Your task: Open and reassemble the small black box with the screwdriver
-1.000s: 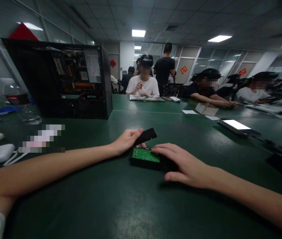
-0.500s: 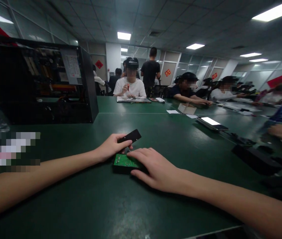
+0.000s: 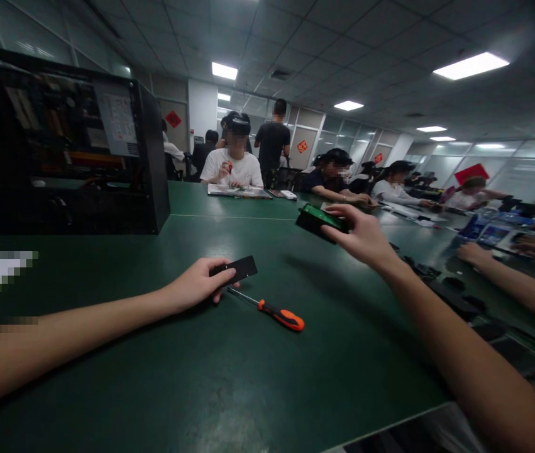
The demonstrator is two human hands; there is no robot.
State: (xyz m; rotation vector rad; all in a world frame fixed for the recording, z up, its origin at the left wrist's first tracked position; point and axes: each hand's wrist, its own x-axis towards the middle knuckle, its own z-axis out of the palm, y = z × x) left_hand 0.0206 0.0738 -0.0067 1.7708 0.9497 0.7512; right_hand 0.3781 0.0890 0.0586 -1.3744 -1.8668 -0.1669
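Observation:
My left hand rests on the green table and grips a flat black rectangular piece by one end. My right hand is raised above the table to the right and holds a black device with a green circuit board on top. An orange-handled screwdriver lies on the table just right of my left hand, its metal tip pointing toward the black piece.
An open black computer case stands at the back left. Dark parts lie along the right side, where another person's arm reaches in. Several people sit at the far end of the table.
My right hand lifted the circuit-board device off the table and carried it up and right, uncovering the screwdriver. My left hand kept hold of the black piece. The view turned right.

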